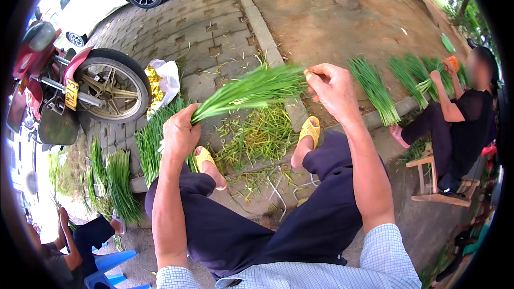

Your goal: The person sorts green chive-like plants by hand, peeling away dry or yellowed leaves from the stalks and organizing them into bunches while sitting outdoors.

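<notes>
My left hand [181, 131] is closed around the pale stem ends of a bunch of long green garlic chives [249, 92], held up before my knees. The leaves fan out to the right, a little blurred. At their far tips my right hand [331, 88] pinches with thumb and forefinger; whether a leaf is between them I cannot tell. Below the bunch, a heap of loose green and yellowed trimmings [261, 134] lies on the ground between my yellow slippers. A thick pile of chives [154, 140] lies beside my left leg. White string [277, 192] lies between my feet.
A motorcycle's front wheel [108, 88] and a white plastic bag [168, 76] stand at left. More chive bundles [373, 92] lie along the kerb [261, 24] at right, near a seated person [461, 108] handling chives. Another person [72, 241] sits at lower left by a blue plastic stool [112, 263].
</notes>
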### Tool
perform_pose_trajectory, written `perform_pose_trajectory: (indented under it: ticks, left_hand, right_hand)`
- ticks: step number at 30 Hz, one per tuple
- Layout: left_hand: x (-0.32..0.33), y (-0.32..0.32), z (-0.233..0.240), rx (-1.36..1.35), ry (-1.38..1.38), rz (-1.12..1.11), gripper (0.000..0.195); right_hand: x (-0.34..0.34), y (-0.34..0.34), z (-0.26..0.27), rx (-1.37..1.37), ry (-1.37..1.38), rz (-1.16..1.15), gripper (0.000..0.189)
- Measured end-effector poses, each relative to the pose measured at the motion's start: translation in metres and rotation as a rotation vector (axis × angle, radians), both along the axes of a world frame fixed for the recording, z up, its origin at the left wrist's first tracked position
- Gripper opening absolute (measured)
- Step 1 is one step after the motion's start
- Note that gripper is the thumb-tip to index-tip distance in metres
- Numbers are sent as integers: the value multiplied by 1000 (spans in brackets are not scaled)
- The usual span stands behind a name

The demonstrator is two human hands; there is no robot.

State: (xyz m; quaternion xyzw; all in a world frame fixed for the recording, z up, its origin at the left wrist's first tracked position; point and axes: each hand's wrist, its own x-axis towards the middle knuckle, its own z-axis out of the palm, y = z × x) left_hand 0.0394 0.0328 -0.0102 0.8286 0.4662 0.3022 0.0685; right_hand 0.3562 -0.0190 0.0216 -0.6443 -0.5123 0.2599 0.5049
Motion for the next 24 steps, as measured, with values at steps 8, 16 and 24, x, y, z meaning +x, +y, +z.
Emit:
perform_pose_trajectory:
  ticks: [8, 16, 24]
  left_hand:
    - [2, 1, 17, -800, -655, -28, 19]
    - [3, -5, 28, -955, -763, -151, 21]
    - [1, -9, 33, -990, -829, -176, 22]
  right_hand:
    - [-18, -5, -4, -138, -180, 88, 12]
    - [-36, -4, -21, -87, -352, 244, 15]
    - [-51, -4, -36, -47, -497, 290, 15]
